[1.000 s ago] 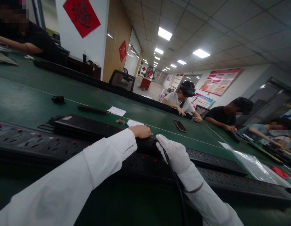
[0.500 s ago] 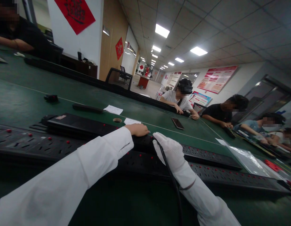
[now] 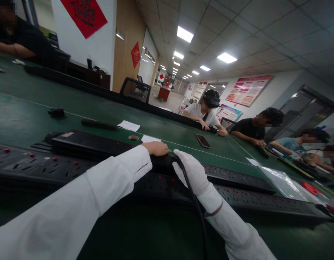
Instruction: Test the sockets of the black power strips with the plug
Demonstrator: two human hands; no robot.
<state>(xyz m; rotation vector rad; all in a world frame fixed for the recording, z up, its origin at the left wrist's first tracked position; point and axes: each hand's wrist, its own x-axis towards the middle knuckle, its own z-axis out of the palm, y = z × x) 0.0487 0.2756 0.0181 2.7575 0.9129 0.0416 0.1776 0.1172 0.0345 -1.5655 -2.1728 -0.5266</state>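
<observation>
My left hand (image 3: 157, 148), bare below a white sleeve, has its fingers curled over a dark black piece (image 3: 162, 163) lying across the power strips. What its fingertips grip is partly hidden. Close on its right, my right hand (image 3: 192, 171) wears a white dotted glove and closes around a black cable (image 3: 197, 206) near that piece. The cable hangs down toward the bottom of the view. Under both hands runs a long black power strip (image 3: 237, 203) with slots and red dots. A second slotted strip (image 3: 241, 178) lies behind it.
A black flat-topped bar (image 3: 83, 142) lies left of my hands. Beyond it are a dark strip (image 3: 99, 124), white papers (image 3: 129, 125), a table hole (image 3: 133, 138) and a phone (image 3: 203, 141). Clear plastic (image 3: 284, 184) lies right. Several people sit around the green table.
The view has shifted very slightly. My right hand and the cable sit a touch further left; both hands stay at the same black piece.
</observation>
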